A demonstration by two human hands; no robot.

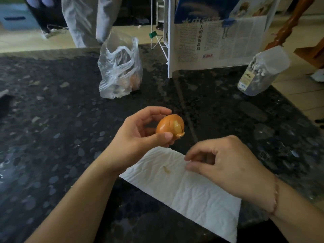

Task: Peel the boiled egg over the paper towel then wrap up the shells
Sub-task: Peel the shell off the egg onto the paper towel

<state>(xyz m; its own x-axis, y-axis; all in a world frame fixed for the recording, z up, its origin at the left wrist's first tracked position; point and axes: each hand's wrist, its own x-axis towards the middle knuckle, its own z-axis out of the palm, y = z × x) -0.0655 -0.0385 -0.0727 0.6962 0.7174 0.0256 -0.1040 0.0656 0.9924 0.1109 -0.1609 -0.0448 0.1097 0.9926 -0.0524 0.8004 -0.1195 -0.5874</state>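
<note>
My left hand (138,132) grips a brown boiled egg (169,126) above the far end of a white paper towel (184,188). The egg's shell is cracked and partly lifted on its right side. One small piece of shell (166,169) lies on the towel. My right hand (226,162) hovers over the towel's right edge, its thumb and fingertips pinched close together; I cannot tell whether a shell fragment sits between them.
The towel lies on a dark speckled stone counter (70,137). A clear plastic bag (121,71) with brown eggs stands behind. A white rack with newspaper (219,42) and a clear jar (261,71) stand at the back right. A person's legs (84,20) are beyond the counter.
</note>
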